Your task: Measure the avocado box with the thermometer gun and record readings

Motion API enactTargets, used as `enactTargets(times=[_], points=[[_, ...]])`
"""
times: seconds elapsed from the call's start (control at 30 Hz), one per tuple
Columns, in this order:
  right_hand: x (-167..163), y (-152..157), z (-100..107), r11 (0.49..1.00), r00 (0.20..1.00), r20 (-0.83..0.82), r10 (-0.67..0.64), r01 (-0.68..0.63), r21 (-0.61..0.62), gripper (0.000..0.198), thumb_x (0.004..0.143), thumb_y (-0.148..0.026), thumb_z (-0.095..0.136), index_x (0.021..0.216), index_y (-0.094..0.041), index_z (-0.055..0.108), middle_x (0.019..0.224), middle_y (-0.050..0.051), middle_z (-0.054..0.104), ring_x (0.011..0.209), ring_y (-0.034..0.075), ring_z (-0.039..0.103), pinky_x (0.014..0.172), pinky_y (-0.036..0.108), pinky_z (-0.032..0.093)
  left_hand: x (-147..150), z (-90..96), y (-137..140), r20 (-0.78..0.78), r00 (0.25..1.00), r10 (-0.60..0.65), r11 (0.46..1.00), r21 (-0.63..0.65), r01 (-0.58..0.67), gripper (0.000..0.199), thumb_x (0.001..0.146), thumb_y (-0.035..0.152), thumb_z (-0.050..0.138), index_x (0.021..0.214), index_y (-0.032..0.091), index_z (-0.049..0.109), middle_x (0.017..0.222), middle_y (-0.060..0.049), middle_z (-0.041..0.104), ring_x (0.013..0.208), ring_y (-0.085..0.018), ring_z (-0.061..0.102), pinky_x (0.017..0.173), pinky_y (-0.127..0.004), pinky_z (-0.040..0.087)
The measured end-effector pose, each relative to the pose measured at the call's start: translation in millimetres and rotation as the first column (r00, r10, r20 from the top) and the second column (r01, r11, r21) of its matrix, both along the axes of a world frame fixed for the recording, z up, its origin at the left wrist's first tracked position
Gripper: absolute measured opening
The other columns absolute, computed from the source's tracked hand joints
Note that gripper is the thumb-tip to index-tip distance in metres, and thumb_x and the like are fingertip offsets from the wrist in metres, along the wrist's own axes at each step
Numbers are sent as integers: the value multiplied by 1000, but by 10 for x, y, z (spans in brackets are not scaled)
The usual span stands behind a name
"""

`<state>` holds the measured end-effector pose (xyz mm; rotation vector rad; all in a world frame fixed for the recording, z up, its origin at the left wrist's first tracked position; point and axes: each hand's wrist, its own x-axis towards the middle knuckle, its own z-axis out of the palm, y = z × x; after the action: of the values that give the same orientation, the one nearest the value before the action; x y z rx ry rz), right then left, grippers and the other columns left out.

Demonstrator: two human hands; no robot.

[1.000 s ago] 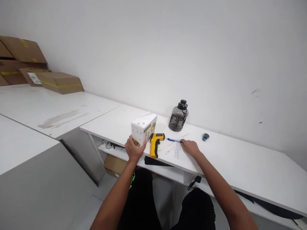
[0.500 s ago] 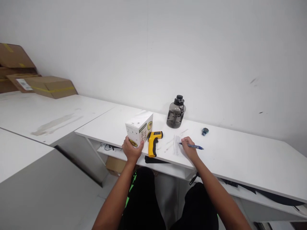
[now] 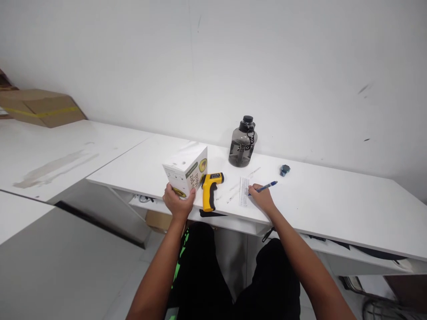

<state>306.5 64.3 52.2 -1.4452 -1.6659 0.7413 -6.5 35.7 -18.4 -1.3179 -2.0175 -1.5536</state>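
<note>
Gripping white carton (image 3: 185,173) in left hand (image 3: 178,202), blue pen (image 3: 267,186) in right hand (image 3: 263,198), part-filled jug (image 3: 241,146) beyond.

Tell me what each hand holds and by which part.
Left hand: white box, by its lower near corner. Right hand: pen, near its tip.

Counted at the worktop (image 3: 327,200): one blue pen (image 3: 267,186), one printed slip (image 3: 244,193), one white box (image 3: 185,171), one yellow pistol-shaped device (image 3: 209,195), one dark bottle (image 3: 242,146), one watch-like item (image 3: 284,170) and one taped carton (image 3: 50,109). One cardboard box (image 3: 156,221) sits below; more cardboard (image 3: 4,81), far left, is cut off, its number unclear.
</note>
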Motion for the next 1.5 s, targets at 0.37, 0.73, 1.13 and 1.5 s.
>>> enactTargets(times=[0.37,0.73,1.13,1.5], points=[[-9,0,-8,1000,999,46,29,-28,-12,35,76,-43,48,51,-23,34,51,-5,33,54,12,34,54,27,27,19,31,-11,20,1000,-3,1000,1,3,91,65,61,64,133,7,37,116,-21,55,109,-37,54,94,-50,40],[-7,-13,12,1000,999,53,6,-5,-14,35,77,-42,48,52,-23,33,51,-5,32,54,13,34,54,28,27,24,33,-19,17,1000,-10,1000,-4,10,90,66,62,63,133,8,35,117,-22,54,111,-37,53,95,-50,38],[1,-20,9,1000,1000,22,-11,11,3,35,77,-41,50,50,-23,36,50,-5,36,55,14,37,54,28,30,28,47,-20,42,999,-10,1000,-15,11,92,64,63,63,132,7,37,118,-21,55,111,-38,53,95,-49,38],[7,-13,-12,999,998,60,-30,29,18,37,79,-40,48,51,-24,29,50,-6,29,53,13,33,55,28,26,51,88,-40,49,999,-16,1000,-22,17,91,64,61,64,132,7,37,118,-22,55,112,-38,53,96,-50,38]])
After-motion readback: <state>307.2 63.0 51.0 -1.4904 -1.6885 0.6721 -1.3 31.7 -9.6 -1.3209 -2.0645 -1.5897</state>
